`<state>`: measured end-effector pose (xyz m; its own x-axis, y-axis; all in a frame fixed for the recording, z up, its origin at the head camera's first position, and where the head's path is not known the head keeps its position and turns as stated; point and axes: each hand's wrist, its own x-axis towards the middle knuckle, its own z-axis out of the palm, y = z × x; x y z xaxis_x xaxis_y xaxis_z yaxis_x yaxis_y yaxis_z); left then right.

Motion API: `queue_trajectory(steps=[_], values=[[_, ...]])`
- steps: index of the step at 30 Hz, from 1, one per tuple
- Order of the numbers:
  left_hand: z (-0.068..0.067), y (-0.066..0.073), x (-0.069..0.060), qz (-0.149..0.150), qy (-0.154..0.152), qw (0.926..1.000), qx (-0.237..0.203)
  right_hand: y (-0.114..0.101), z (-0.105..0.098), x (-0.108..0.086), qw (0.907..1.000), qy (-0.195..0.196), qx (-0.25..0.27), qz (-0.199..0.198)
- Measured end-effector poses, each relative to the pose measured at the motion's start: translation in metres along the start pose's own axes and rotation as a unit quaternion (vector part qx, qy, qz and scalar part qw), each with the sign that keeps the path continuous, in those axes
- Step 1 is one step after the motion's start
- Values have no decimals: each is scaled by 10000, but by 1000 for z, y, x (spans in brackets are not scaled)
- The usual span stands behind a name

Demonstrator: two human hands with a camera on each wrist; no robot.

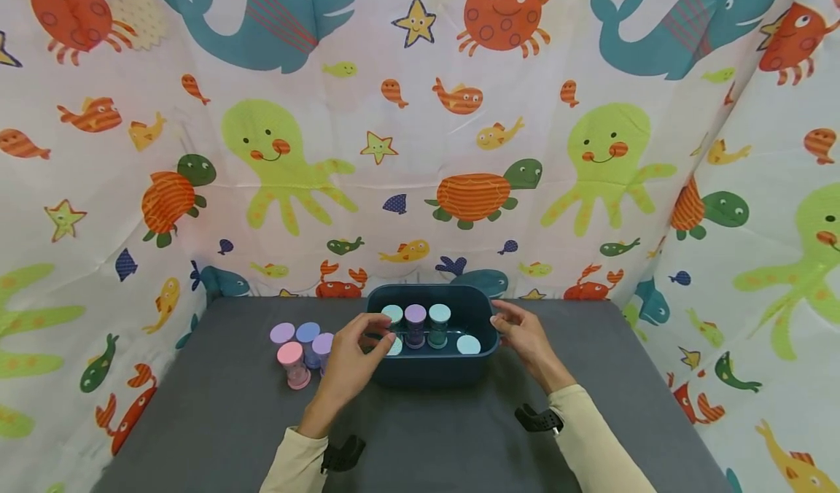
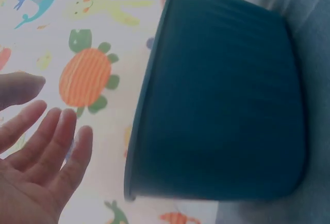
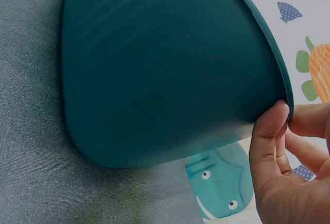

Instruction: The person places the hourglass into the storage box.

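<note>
A dark teal bin [image 1: 433,373] stands on the grey table and holds several small sand timers, among them a purple-capped one [image 1: 415,315] and a mint-capped one [image 1: 440,313]. The left hand [image 1: 351,358] hovers over the bin's left end, fingers relaxed and apart from the bin wall [image 2: 216,95] in the left wrist view; no timer shows in it. At the right end, the right hand [image 1: 528,340] pinches the rim between thumb and fingers, plainest in the right wrist view, where the hand [image 3: 294,157] meets the bin's edge [image 3: 273,43].
Left of the bin, several timers stand close together on the table [image 1: 216,405], including a pink one [image 1: 293,365], a blue one [image 1: 308,332] and purple ones. A sheet printed with sea animals [image 1: 420,143] hangs behind and at both sides.
</note>
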<state>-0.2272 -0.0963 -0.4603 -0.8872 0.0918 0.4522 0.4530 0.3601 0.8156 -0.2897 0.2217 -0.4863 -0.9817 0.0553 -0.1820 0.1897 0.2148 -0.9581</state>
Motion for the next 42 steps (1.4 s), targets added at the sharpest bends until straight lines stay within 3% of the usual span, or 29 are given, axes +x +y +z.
queue_trajectory(steps=[8, 16, 20, 26, 33, 42], values=[[-20, -9, -14, 43, 811, 9967, 79, -1, 1, 0, 10000, -1, 77, 5], [-37, -18, -25, 51, 1522, 9881, 237, -3, 1, 0, 9999, -46, 155, -31], [-43, -21, -30, 139, 1935, 9803, 375, -3, 0, 2, 9999, -32, 138, -31], [-55, -20, -40, 377, 2565, 9626, 788, -3, 0, 3, 9999, -59, 88, -3], [-73, -55, -54, -70, 2803, 9547, 992, -3, 0, 2, 9999, -56, 82, -35], [-81, -71, -65, -765, 2951, 9460, 1107, -2, 0, 0, 10000, -53, 71, 13]])
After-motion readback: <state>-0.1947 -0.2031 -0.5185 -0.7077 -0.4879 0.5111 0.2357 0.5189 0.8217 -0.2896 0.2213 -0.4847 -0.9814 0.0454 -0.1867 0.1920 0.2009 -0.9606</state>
